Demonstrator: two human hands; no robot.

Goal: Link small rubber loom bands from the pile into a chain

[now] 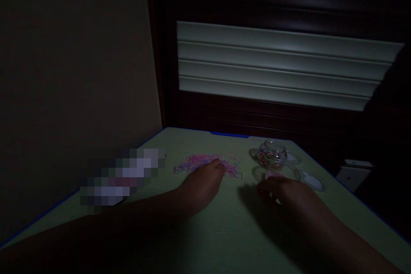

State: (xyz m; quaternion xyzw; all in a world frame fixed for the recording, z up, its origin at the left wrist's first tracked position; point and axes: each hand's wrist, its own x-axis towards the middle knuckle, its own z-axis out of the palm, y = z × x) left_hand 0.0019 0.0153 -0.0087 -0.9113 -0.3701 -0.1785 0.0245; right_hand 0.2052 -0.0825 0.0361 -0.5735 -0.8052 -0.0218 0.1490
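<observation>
A loose pile of small pink and purple pieces (195, 162) lies spread on the pale green table (212, 231). My left hand (205, 184) is at the right part of the pile, its fingers drawn together; whatever they pinch is hidden. Further right, my right hand (289, 195) has its fingers curled at the near side of a clear round container (282, 166) with something pink in it. Whether those fingers grip the container cannot be made out. Just behind stands an open glass jar (272, 153) partly filled with multicoloured small pieces.
A pixelated, blurred object (125, 177) lies at the table's left side. Clear round lids or rims (311, 180) rest right of the jar. Beyond the right edge is a white boxy object (353, 175). A wall and a dark slatted panel stand behind the table.
</observation>
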